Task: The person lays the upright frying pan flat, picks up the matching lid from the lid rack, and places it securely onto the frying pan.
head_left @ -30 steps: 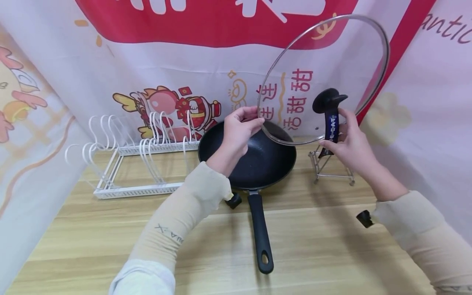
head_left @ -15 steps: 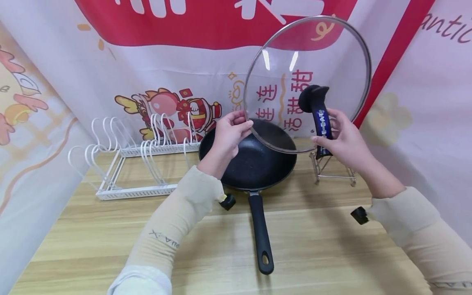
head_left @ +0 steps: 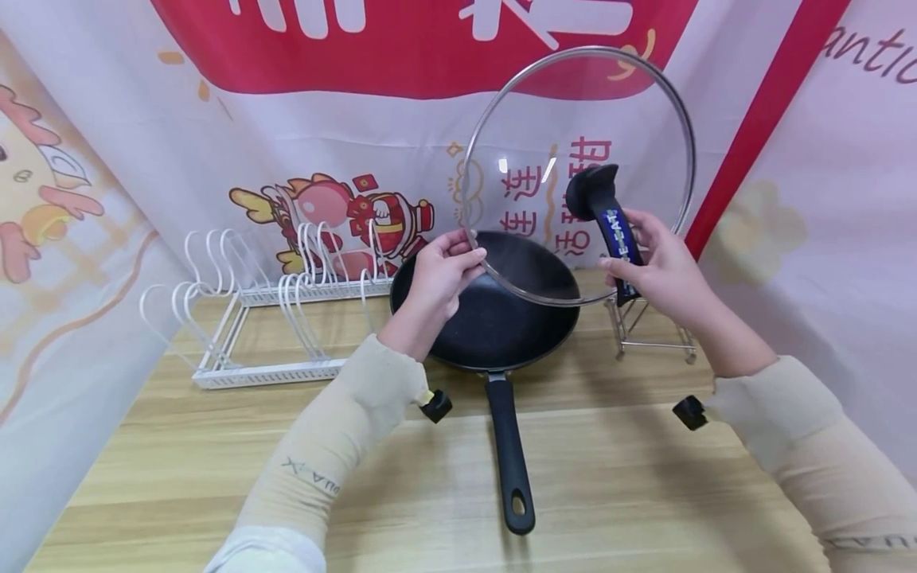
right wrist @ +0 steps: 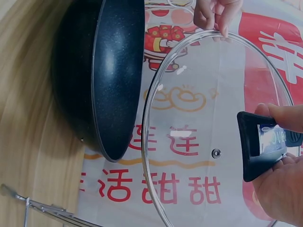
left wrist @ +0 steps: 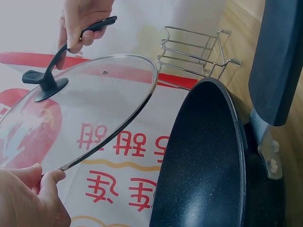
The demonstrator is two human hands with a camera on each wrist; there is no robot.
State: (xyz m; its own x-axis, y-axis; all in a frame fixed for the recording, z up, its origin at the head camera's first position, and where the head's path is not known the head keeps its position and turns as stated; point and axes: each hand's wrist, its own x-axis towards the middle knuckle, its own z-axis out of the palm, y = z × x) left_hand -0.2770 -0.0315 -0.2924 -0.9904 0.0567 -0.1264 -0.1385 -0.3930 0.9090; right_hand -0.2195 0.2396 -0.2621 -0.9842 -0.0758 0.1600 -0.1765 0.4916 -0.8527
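A round glass lid point(head_left: 523, 103) with a steel rim is held up, tilted steeply, above the back of a black frying pan point(head_left: 494, 326). My left hand point(head_left: 446, 274) pinches its rim at the lower left, thumb on one side and fingers on the other. On the right, my right hand point(head_left: 662, 267) grips the lid's curved black handle point(right wrist: 251, 146), which bears a blue label. The pan sits on the wooden table with its long black handle point(head_left: 510, 454) pointing toward me. In the left wrist view, the lid's rim point(left wrist: 118, 130) stands apart from the pan's edge.
Left of the pan stands a white rack point(head_left: 272, 372) with several curved wire dividers. A small metal wire stand point(head_left: 655, 344) is behind the right hand, right of the pan. A printed cloth backdrop point(head_left: 401, 127) rises behind the wooden table point(head_left: 430, 493).
Both hands have carried the lid to the left and slightly down, closer over the pan. The lid's glass has turned more toward the camera. Pan and racks have stayed in place.
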